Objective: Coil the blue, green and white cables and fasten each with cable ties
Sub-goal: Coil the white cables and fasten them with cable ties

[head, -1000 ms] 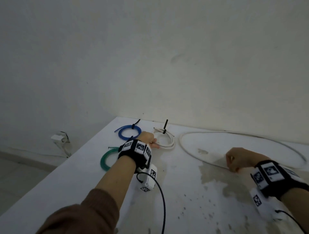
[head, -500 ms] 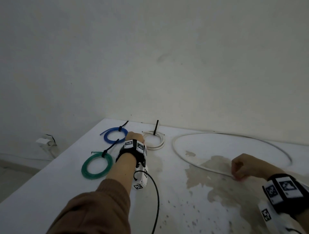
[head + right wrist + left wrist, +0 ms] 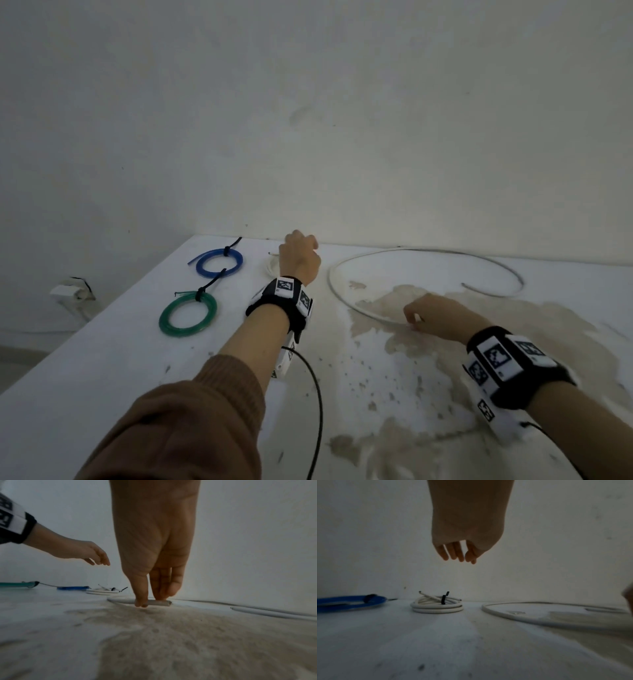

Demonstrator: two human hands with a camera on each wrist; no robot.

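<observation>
On the white table lie a blue coil (image 3: 219, 263) and a green coil (image 3: 187, 315), each bound with a black tie. A small white coil (image 3: 436, 607) with a black tie (image 3: 443, 599) sits near the back wall. In the head view my left hand (image 3: 299, 240) hides most of it. That hand (image 3: 459, 559) hangs above the white coil, fingers loosely curled and holding nothing. A long loose white cable (image 3: 424, 251) curves across the table. My right hand (image 3: 152, 601) pinches this cable near its cut end against the tabletop.
The wall runs close behind the coils. A brown stain (image 3: 445, 329) spreads over the table under and around my right hand. The table's left edge (image 3: 102, 329) drops to the floor, where a wall socket (image 3: 70, 293) sits. Black wrist-camera cords trail toward me.
My left hand has lifted off the small white coil and now hangs above it. My right hand has stayed on the long white cable.
</observation>
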